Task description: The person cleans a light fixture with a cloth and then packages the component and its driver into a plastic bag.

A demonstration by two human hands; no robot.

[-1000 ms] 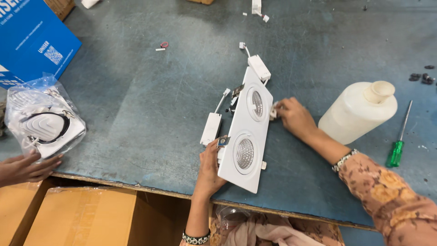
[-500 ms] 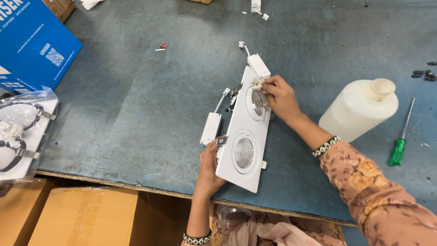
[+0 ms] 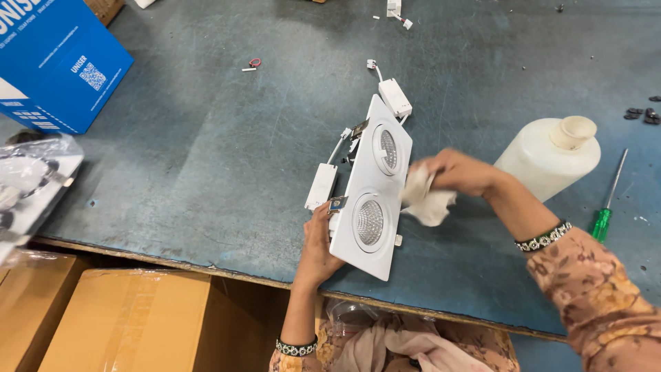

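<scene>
A white twin-lamp recessed light fitting (image 3: 375,186) rests tilted on the blue-grey table (image 3: 206,138), with two small white driver boxes wired to it. My left hand (image 3: 318,241) grips the fitting's lower left edge from underneath. My right hand (image 3: 454,172) is closed around a white cloth (image 3: 425,200), pressed against the fitting's right edge beside the upper lamp.
A white plastic bottle (image 3: 547,162) lies right of my right hand, and a green-handled screwdriver (image 3: 607,203) beyond it. A blue carton (image 3: 55,62) stands at the far left. A bagged fitting (image 3: 27,186) hangs over the left edge. Brown cardboard boxes (image 3: 103,324) sit below the table.
My right hand slid from the upper lamp's face to the fitting's right edge with the cloth. The bagged fitting at the left moved further off the table edge. My left hand stayed.
</scene>
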